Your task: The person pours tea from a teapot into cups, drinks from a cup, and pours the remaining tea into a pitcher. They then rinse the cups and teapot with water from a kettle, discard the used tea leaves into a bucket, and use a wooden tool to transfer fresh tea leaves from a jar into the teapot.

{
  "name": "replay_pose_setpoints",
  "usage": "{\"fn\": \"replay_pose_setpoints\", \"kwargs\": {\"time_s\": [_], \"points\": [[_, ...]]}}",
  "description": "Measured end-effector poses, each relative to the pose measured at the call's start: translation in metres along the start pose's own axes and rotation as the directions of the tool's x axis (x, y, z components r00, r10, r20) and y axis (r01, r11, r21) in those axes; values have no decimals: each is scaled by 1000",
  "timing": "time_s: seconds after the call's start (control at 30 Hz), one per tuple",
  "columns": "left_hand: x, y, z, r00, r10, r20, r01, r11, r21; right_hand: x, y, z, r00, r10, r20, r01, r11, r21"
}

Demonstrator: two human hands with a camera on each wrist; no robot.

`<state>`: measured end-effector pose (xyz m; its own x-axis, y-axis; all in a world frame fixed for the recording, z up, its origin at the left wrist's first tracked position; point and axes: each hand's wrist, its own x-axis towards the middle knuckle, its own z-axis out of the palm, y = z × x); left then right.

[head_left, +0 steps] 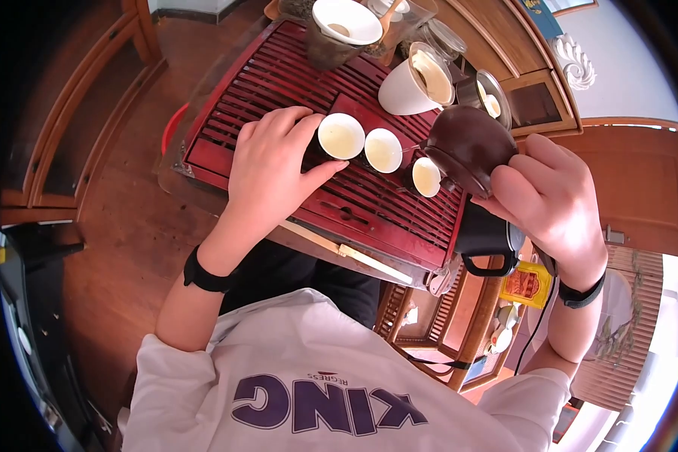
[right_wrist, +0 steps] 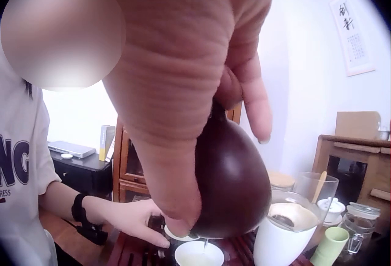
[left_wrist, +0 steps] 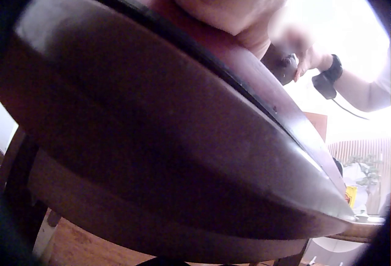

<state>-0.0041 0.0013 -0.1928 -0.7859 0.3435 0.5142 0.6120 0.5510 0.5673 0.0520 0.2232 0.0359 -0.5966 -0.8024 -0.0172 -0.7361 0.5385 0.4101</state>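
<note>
Teapot (head_left: pixel 471 147) tilted above the tray (head_left: pixel 279 75), right hand (head_left: pixel 554 200) gripping it.
White pitcher (head_left: pixel 407 89) just beyond, kettle (head_left: pixel 482 233) beside the tray; a dark edge (left_wrist: pixel 153 119) fills much of the left wrist view, and the right hand covers the teapot's handle. The left hand (head_left: pixel 270 162) pinches the left cup (head_left: pixel 341 136); the teapot sits at the right fingertips, by the middle cup (head_left: pixel 383 151).

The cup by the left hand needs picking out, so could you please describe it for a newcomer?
Find the red slatted tray, then the row of three cups on it. The left-end cup is white inside, with pale yellowish liquid. Unlike its neighbours, it sits between the thumb and fingers of the left hand, farthest from the dark teapot in the right hand.
</note>
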Motion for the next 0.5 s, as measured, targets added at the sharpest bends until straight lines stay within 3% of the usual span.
{"fn": "replay_pose_setpoints", "kwargs": {"time_s": [0.37,0.5], "points": [[1,1,0,1000,14,7,-14,1000,13,-31,-3,4,985,148,89,-158,981,115],[1,2,0,999,-14,36,14,1000,2,-41,-3,1,964,170,206,-197,974,116]]}}
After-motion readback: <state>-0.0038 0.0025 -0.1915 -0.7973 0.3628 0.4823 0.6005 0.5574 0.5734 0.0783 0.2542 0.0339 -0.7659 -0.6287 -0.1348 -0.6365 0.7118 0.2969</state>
